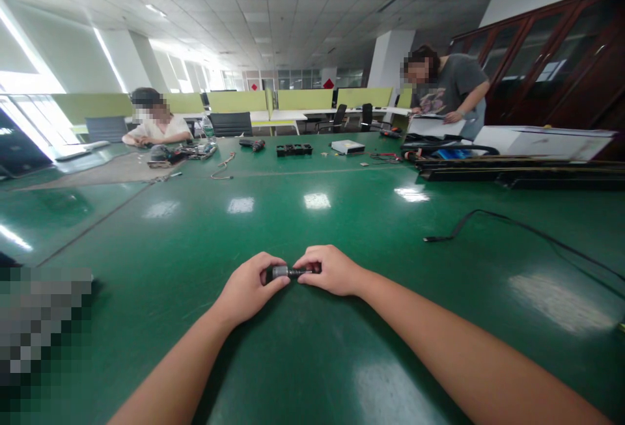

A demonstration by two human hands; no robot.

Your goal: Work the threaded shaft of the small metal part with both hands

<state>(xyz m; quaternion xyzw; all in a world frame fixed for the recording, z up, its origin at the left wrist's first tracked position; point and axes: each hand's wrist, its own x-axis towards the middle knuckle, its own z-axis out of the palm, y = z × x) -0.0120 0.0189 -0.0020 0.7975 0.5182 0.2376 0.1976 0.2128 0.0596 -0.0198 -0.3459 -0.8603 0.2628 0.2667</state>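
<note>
Just above the green table, my two hands meet around a small dark cylindrical piece with a grey barrel and a thinner, ribbed shaft pointing right. Its exact kind I cannot make out. My left hand is closed, thumb and fingers pinching the barrel end. My right hand is closed too, its fingertips gripping the thin end of the same piece. Both ends are partly hidden by the fingers. The piece lies roughly level, left to right.
A black cable lies on the right. Farther back are a power drill, a black block, a silver box and stacked black panels. One person sits far left; another stands back right.
</note>
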